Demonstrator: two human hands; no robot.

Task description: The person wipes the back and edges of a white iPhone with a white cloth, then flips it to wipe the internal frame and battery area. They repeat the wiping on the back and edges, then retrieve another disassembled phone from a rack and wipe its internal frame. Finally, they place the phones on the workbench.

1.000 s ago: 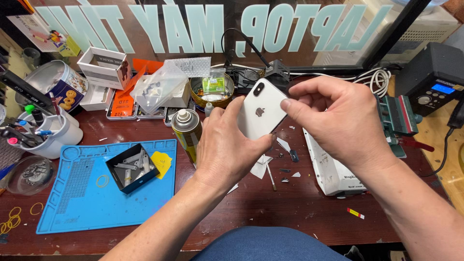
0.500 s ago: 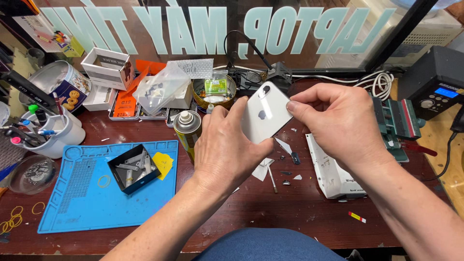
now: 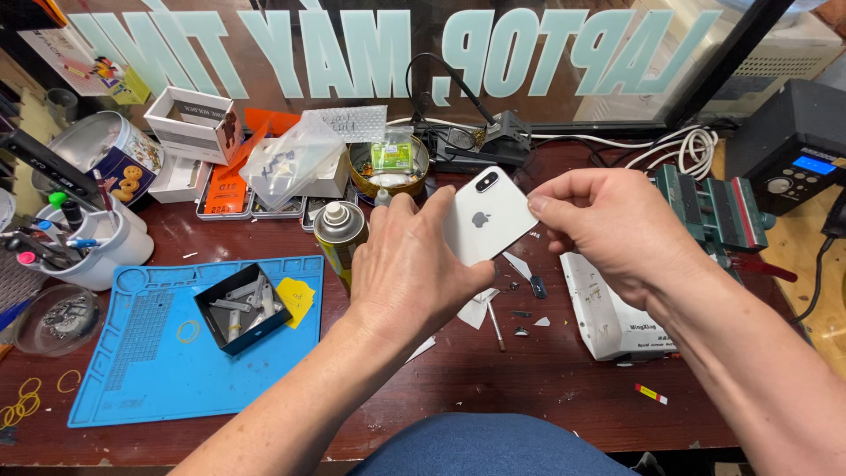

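Your left hand (image 3: pixel 414 269) and right hand (image 3: pixel 617 225) both grip the white phone (image 3: pixel 486 219), held back-up above the brown bench (image 3: pixel 546 379). Behind stands a white box (image 3: pixel 189 123) and a clear bag (image 3: pixel 291 159); a yellow label (image 3: pixel 295 298) lies on the blue mat (image 3: pixel 132 353).

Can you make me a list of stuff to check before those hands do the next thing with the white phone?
1. Both hands hold the white phone: ok, left hand and right hand grip opposite edges.
2. Phone lifted above the table: ok.
3. Back facing up, camera visible: ok.
4. Screen side undamaged: cannot tell, hidden.
5. Spot underneath free of bits: not ok, small scraps lie there.
6. Spray can away from left hand: not ok, it stands close beside it.
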